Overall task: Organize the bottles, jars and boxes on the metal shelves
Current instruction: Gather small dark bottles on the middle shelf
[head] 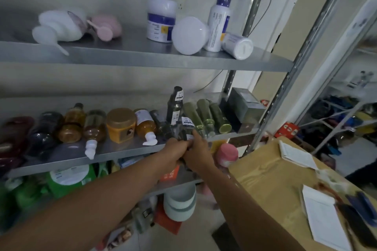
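Note:
Both my hands meet at the front edge of the middle metal shelf (126,151). My left hand (174,151) and my right hand (196,153) are closed together around a small dark glass bottle (187,128) with a white label. Behind it a tall dark bottle (175,106) stands upright. To the right lie three green tubes (206,115) and a dark box (243,105). To the left lie amber bottles (93,126), an orange jar (121,124) and dark bottles (46,128). White jars and bottles (219,18) sit on the upper shelf (142,57).
A large cardboard box (271,181) with papers on it stands close at my right. The shelf post (285,79) rises by the box. Green bottles (67,179), a pink jar (227,154) and a stack of bowls (179,202) sit lower down. Another rack (346,112) stands far right.

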